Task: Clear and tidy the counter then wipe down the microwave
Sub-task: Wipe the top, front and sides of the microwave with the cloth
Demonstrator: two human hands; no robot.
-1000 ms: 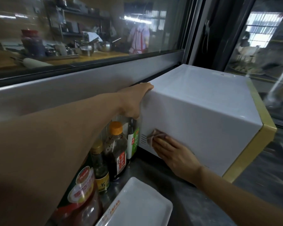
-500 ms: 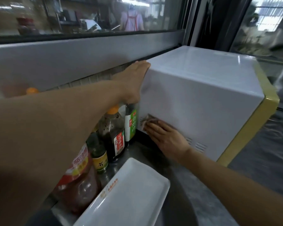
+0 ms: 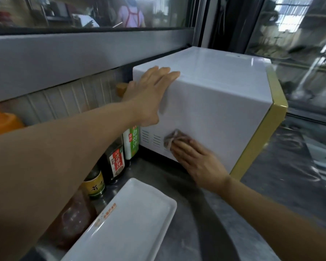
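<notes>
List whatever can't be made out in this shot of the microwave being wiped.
All in the head view:
- Microwave door and controls: turned away, only the yellow front edge shows.
- Cloth: mostly under the right hand; blurred.
- Sauce bottles: tops hidden behind the left hand and forearm.
- White tray: cut off by the bottom edge.
- Tray's orange print: too small to read.

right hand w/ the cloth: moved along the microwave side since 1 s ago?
Yes. The right hand and cloth slid away from the microwave's rear vent slots, toward its yellow front edge.
</notes>
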